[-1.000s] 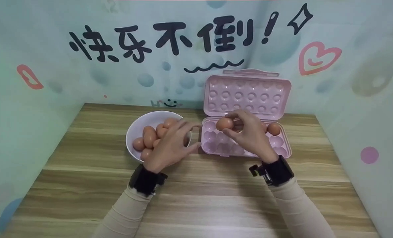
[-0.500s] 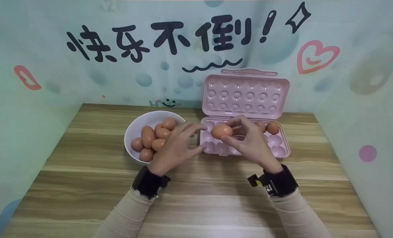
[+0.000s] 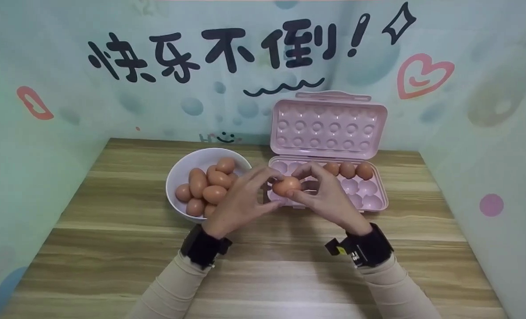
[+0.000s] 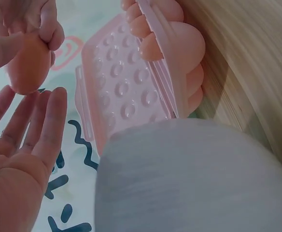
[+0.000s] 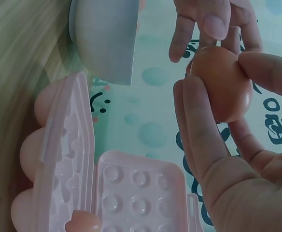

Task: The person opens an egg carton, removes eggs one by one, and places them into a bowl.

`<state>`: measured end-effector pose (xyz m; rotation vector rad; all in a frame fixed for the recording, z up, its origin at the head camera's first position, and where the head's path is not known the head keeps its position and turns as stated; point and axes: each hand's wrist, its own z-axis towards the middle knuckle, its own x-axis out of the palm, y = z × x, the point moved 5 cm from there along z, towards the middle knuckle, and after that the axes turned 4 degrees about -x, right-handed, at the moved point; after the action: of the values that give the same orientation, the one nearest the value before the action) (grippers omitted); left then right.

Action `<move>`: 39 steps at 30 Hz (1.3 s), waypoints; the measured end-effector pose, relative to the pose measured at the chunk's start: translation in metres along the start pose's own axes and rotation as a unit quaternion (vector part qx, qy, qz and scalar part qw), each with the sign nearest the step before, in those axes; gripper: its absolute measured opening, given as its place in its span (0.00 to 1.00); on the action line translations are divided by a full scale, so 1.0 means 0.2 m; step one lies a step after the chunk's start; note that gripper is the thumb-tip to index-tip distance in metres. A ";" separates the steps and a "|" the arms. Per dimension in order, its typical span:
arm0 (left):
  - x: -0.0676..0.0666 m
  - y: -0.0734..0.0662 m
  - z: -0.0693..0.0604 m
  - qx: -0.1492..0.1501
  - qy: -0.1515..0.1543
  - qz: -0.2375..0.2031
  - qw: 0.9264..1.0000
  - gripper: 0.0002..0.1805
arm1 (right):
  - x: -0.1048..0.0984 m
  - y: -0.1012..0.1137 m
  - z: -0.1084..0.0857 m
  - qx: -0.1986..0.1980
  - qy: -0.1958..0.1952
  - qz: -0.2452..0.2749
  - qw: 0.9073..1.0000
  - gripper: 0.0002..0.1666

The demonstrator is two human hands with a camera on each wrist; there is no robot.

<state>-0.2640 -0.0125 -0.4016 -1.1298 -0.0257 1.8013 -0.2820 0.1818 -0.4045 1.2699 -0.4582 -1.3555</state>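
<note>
My right hand (image 3: 331, 195) pinches a brown egg (image 3: 286, 186) between thumb and fingers, held above the left part of a pink egg box (image 3: 384, 201). My left hand (image 3: 241, 201) reaches to the egg's other end with its fingers extended. In the left wrist view, the left fingertips (image 4: 59, 99) lie close to the egg's tip; whether they touch it is hard to tell. Three eggs (image 3: 347, 170) sit in the box's back row, at the right. A white bowl (image 3: 176, 166) holding several brown eggs stands left of the box, partly hidden behind my left hand.
The egg box's lid (image 3: 329, 119) stands raised at the back, near a printed wall cloth (image 3: 227, 102). Both rest on or border a wood-grain table (image 3: 263, 274). The bowl's outer side (image 4: 194, 179) fills much of the left wrist view.
My right hand has brought the egg left and toward the front, away from the box's back row. My left hand has shifted right, and its fingers are now beside the egg.
</note>
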 end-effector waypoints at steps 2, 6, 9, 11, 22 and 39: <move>0.00 -0.01 0.00 0.007 -0.007 -0.006 1.000 0.25 | 0.01 0.01 0.00 0.000 0.004 0.013 1.000 0.22; 0.00 -0.01 0.00 0.010 -0.013 -0.017 1.000 0.22 | 0.04 0.02 -0.01 -0.008 0.016 0.032 0.999 0.23; 0.00 -0.01 0.00 0.007 -0.010 -0.017 1.000 0.21 | 0.05 0.02 -0.01 -0.016 0.023 0.034 0.999 0.24; -0.02 0.00 0.00 0.002 -0.007 -0.012 1.000 0.21 | 0.05 0.02 -0.01 -0.025 0.021 0.029 0.999 0.24; -0.28 0.13 -0.04 -0.041 0.021 0.028 0.999 0.20 | -0.06 0.03 -0.01 -0.020 -0.007 -0.009 1.000 0.24; -0.56 0.45 -0.18 -0.210 0.018 0.036 0.977 0.19 | -0.18 0.00 0.00 -0.027 -0.044 -0.030 0.998 0.17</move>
<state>-0.2920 -0.1581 -0.3889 -1.4740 -0.3642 1.8911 -0.2921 0.2137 -0.3896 1.1900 -0.4445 -1.4692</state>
